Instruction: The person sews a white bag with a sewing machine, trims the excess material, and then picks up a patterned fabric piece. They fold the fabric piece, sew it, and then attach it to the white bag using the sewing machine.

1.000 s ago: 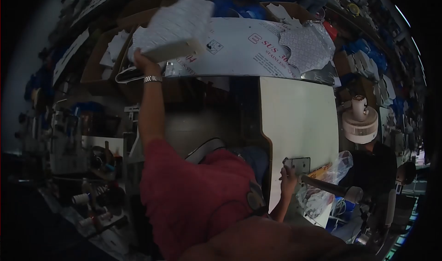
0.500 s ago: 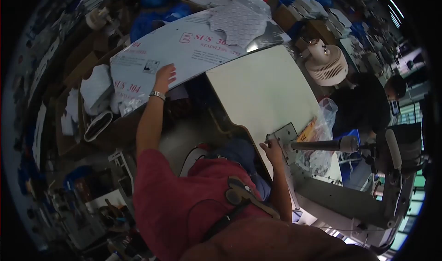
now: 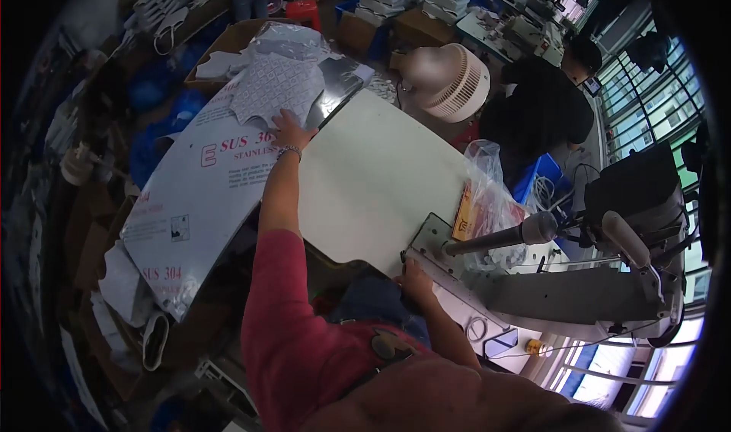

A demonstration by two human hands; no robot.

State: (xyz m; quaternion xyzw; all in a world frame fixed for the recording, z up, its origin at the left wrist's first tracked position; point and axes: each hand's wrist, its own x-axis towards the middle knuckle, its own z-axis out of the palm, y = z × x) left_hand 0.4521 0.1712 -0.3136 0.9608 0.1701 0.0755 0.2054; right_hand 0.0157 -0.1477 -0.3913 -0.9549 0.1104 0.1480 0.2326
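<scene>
My left hand (image 3: 293, 135), with a metal band at the wrist, reaches forward with its fingers spread. Its fingertips touch the near edge of a white quilted fabric piece (image 3: 276, 89), one of several stacked on a sheet-covered board (image 3: 202, 180) printed "SUS 304". Close to my body, my right hand (image 3: 416, 282) rests at the corner of the sewing machine (image 3: 563, 299), beside its mounting plate (image 3: 430, 238). Its thumb and a finger look apart, and I see nothing held in it. The other right fingers are partly hidden.
The pale tabletop (image 3: 365, 173) lies between my hands. A clear plastic bag (image 3: 491, 203) and an orange box (image 3: 463, 211) sit beside the machine. A fan (image 3: 449, 81) stands at the far edge. Beyond it, a person in black (image 3: 541, 100) bends over. Fabric-filled boxes (image 3: 217, 47) stand behind.
My left hand has moved from above the lower part of the printed board to the quilted fabric. The view has turned to the right. My right hand stays by the machine's corner.
</scene>
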